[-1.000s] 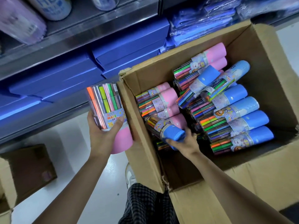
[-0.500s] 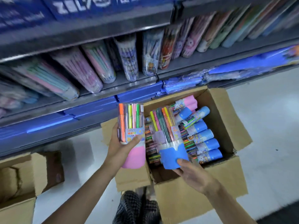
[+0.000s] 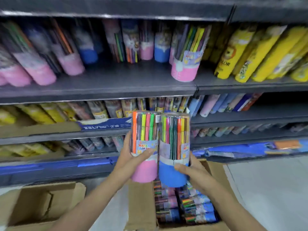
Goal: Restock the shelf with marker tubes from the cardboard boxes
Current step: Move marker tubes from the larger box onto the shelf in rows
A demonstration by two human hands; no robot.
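Since 1 s ago we've pulled the blue tube (image 3: 173,152) out of the box (image 3: 141,204) w/ our right hand (image 3: 191,170) & brought it up touching the pink tube (image 3: 144,147) in our left hand (image 3: 131,157); view's now on the shelf (image 3: 116,80). So pick's done, placing's next. Both hands' fingers wrap the tubes near the caps. Tubes upright, long axis vertical, caps down, held above the box, shelf gap up & far.

On the upper shelf (image 3: 116,84) bare board lies open between the leaning pink-based tubes (image 3: 41,70) at left and a lone pink tube (image 3: 185,64) at right, with more tubes (image 3: 146,45) lining the back
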